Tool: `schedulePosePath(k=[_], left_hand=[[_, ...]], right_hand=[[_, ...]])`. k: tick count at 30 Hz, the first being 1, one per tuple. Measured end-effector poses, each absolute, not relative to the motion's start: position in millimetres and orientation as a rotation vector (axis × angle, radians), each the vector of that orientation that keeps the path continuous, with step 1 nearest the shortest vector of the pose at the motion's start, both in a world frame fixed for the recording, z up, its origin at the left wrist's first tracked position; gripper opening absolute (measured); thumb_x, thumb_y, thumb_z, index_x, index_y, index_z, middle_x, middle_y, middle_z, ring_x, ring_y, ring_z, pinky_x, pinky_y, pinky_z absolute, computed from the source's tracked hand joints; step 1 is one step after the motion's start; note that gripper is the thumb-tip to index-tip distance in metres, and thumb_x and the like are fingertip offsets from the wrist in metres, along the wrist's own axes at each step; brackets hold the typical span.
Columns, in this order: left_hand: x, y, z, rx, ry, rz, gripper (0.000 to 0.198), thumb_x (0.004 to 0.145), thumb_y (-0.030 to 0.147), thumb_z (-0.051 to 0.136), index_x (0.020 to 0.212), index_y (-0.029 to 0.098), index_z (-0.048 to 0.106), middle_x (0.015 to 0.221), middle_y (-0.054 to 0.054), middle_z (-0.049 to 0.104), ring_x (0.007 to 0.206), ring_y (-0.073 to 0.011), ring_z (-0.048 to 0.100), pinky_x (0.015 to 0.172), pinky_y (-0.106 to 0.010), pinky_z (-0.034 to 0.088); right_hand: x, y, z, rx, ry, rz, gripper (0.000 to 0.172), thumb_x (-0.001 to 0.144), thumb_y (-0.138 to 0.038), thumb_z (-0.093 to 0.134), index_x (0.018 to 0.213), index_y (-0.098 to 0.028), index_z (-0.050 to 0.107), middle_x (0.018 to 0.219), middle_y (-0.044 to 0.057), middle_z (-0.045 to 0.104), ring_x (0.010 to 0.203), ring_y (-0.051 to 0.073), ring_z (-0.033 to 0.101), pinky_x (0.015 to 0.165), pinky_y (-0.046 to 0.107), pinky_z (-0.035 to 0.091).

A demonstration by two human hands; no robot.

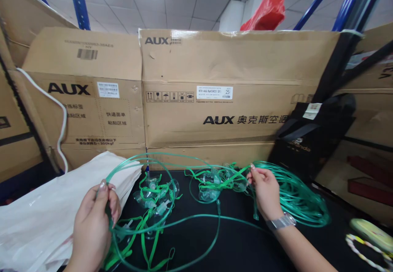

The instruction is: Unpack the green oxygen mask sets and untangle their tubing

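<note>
My left hand (95, 218) is closed around loops of thin green plastic tubing (112, 173), which hang in a wide ring over the table. Towards the right, my right hand (265, 192), with a metal-banded watch (284, 221) on its wrist, pinches a stretch of the same green tubing. Bright green straps lie close to those fingertips, and a tube end dangles below them. Between the hands are two groups of clear oxygen masks with green straps: one nearer the left (150, 186), one in the middle (211, 182). A thick coil of green tubing (302, 200) lies behind my right hand.
White plastic sheeting (37, 218) covers the left of the black table (242, 247). Large cardboard boxes (184, 65) form a wall behind. A black bag (302, 141) leans at the right. A beaded bracelet (362, 242) and a yellow-green case (370, 232) lie at front right.
</note>
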State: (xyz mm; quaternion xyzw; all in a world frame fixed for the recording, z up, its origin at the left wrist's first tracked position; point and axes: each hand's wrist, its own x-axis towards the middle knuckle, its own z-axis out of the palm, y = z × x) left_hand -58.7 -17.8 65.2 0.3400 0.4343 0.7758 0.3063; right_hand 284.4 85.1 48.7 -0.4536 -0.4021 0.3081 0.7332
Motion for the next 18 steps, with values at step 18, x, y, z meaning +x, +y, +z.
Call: schedulePosePath(k=[18], left_hand=[[-56,-16,64,0.923,1.173,2.051,0.017,0.08,0.036,0.056,0.075,0.02,0.052,0.045,0.008,0.04,0.034,-0.0055,0.033,0.033,-0.019,0.023]], right_hand=[[274,72,62,-0.903,-0.993,0.413,0.032,0.068,-0.048,0.067,0.076,-0.019,0.054,0.066,-0.001,0.059,0.055,0.011,0.054,0.058,0.025,0.045]])
